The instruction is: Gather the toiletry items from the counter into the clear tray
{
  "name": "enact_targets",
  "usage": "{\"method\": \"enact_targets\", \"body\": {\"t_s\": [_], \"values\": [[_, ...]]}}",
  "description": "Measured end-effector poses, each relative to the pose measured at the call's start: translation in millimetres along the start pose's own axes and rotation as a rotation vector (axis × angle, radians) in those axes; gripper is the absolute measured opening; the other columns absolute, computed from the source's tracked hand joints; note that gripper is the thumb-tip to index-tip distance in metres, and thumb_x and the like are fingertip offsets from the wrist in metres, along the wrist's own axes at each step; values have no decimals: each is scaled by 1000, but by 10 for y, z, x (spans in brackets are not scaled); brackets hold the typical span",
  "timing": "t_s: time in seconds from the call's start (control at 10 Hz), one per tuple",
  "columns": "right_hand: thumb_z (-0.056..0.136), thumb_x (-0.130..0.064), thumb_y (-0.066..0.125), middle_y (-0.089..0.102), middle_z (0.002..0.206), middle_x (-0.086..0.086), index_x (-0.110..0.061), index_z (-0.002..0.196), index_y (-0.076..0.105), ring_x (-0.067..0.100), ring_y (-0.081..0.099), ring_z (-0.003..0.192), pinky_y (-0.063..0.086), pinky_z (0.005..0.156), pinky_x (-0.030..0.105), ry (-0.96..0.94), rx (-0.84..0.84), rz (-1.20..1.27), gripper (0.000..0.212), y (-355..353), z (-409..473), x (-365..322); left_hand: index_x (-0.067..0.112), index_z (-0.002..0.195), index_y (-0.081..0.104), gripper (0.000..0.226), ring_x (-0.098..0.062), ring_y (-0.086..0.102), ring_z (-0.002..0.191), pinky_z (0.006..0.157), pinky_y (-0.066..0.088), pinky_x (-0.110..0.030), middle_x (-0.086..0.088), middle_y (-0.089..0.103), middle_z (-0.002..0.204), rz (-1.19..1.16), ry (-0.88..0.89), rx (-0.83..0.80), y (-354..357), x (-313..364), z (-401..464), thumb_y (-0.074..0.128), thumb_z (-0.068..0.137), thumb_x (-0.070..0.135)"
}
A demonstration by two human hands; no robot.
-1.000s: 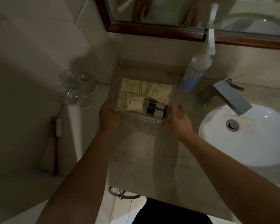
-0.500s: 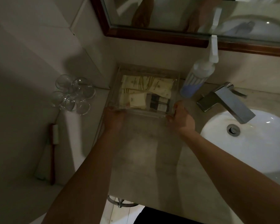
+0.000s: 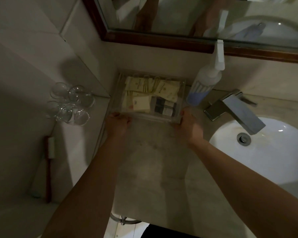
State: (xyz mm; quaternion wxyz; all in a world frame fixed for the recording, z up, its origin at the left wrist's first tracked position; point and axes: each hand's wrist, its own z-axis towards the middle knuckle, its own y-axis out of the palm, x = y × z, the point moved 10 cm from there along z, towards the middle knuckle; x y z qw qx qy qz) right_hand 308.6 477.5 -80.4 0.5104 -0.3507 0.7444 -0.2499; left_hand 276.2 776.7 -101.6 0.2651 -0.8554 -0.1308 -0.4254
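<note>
left hand [image 3: 118, 121] – right hand [image 3: 189, 124] | both gripping clear tray [image 3: 151, 117] near edge

One head-worn wide-angle view looks steeply down and forward over the surface [image 3: 153, 160]. It sits close, facing the mirror [image 3: 213, 18] on the wall.

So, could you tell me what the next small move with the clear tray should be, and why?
Probably let go and draw both hands back. The clear tray sits on the counter near the back wall, beside the pump bottle, with the packets inside. The left hand and right hand hold only its near corners.
</note>
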Motion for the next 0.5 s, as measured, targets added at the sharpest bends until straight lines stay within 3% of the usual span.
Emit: {"method": "enact_targets", "body": {"t_s": [0.1,0.2,0.3,0.4,0.5], "values": [[87,-34,61,62,101,6,-21,115,42,25,62,84,55,70,44,-2,-27,-16,36,-19,-19,-30,18,68,59,23,-10,53,55,51,46,-21,-3,60,64,31,-1,-32,17,-11,-51,66,76,-2],[86,-33,63,63,99,8,-22,116,39,27,62,82,55,69,44,4,-21,-25,40,-57,-88,-27,8,70,64,10,-11,47,51,45,36,-17,-6,56,63,72,14,-52,30,14,-131,58,73,1],[89,-35,59,60,105,6,-21,129,37,28,63,88,55,74,43,-14,-7,20,48,-156,-268,-44,1,103,71,28,-15,65,76,62,49,-14,-7,70,91,87,98,-104,120,157,-330,66,77,10],[86,-36,60,63,112,11,-24,131,37,30,64,93,56,78,43,8,5,22,52,-242,-444,-32,20,113,69,45,-18,69,95,88,57,-36,-1,72,106,110,82,-171,159,125,-496,70,69,31],[86,-29,65,64,101,4,-22,133,41,21,62,87,54,78,39,18,57,98,53,-431,-672,33,25,112,62,39,-19,66,94,85,58,-42,2,67,106,124,98,-193,199,180,-872,63,73,28]]}}
